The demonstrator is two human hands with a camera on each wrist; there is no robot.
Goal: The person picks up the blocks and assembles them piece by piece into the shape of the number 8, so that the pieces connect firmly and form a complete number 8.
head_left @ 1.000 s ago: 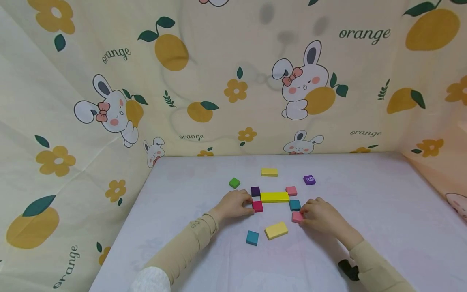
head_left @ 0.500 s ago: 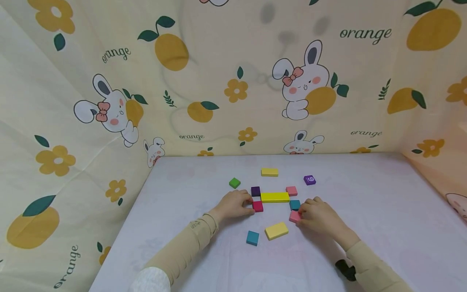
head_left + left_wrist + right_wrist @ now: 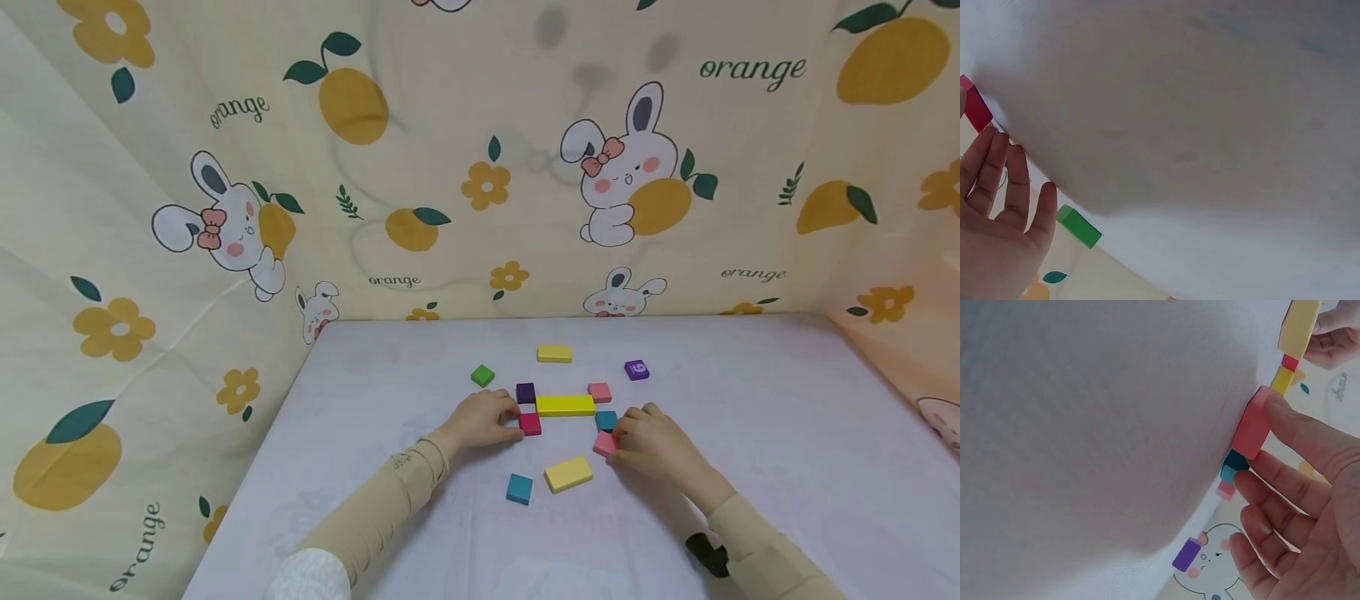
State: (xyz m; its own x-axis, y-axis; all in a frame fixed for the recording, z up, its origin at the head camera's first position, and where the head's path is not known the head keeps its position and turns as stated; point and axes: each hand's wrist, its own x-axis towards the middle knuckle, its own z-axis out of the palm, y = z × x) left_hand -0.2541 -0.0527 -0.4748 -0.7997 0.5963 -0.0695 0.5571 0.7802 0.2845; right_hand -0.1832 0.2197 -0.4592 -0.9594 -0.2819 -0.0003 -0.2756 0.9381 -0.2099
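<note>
My left hand [image 3: 478, 420] holds a small red block [image 3: 530, 424] between thumb and fingers, just below a dark purple block [image 3: 526, 392]. A long yellow block [image 3: 565, 406] lies flat to the right of these two. At its right end are a pink block [image 3: 599, 391] above and a teal block [image 3: 606, 421] below. With thumb and index finger, my right hand [image 3: 658, 443] pinches another pink block [image 3: 1252, 425] beside the near side of that teal block. The other fingers [image 3: 1275, 534] of this hand are spread loosely.
Around the arrangement lie a green block [image 3: 482, 376], a pale yellow block [image 3: 554, 354] at the back, a purple block with a white mark [image 3: 637, 370], and in front a yellow block [image 3: 568, 474] and a teal block [image 3: 519, 489]. Behind the table [image 3: 390, 358] hangs a printed cloth [image 3: 450, 92].
My right hand has slid the pinched pink block a little to the left, under the teal block. The left hand and the red block have stayed put.
</note>
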